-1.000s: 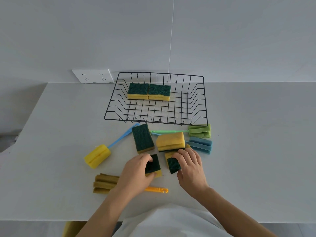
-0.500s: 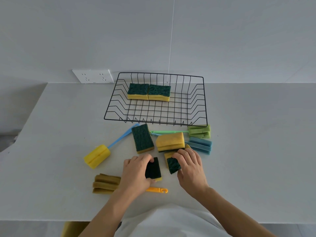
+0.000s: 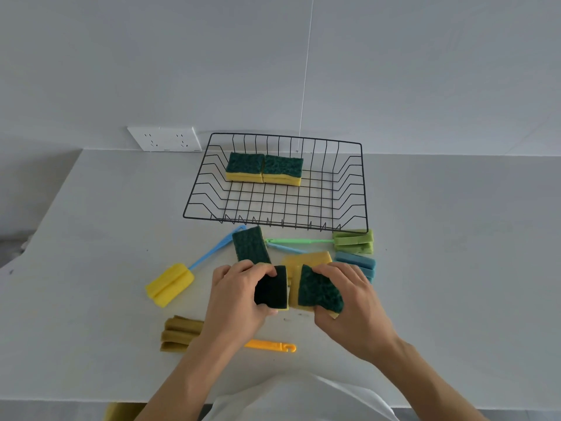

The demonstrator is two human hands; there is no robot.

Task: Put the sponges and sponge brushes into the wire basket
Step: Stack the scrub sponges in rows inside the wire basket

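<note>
Head view shows us both hands low over the white table [image 3: 455, 238], each closed around a sponge. Our left hand [image 3: 236, 299] grips a dark-faced sponge [image 3: 271, 288], fingers curled over its far edge and thumb under its near edge, green scouring side facing us. Our right hand [image 3: 352, 302] clamps a second green-and-yellow sponge [image 3: 318, 291] the same way, tilted up on edge. The two held sponges sit just beside each other, a narrow gap between them; whether they are clear of the table we cannot tell. Behind the hands a yellow sponge [image 3: 309, 259] lies on the table, partly hidden, and a green-topped sponge [image 3: 250, 246] lies beside it to the left. Further round we see a yellow-headed brush with a blue handle [image 3: 170, 284], a green sponge brush [image 3: 353, 241], a blue sponge brush [image 3: 355, 264] partly behind our right hand, and an olive-headed brush with an orange handle [image 3: 182, 332] running under our left forearm. The wire basket [image 3: 362, 183] stands beyond all of these, well apart from the hands, with two sponges in the basket [image 3: 264, 167] touching side by side near its far wall. A wall socket [image 3: 165, 138] sits left of the basket.
</note>
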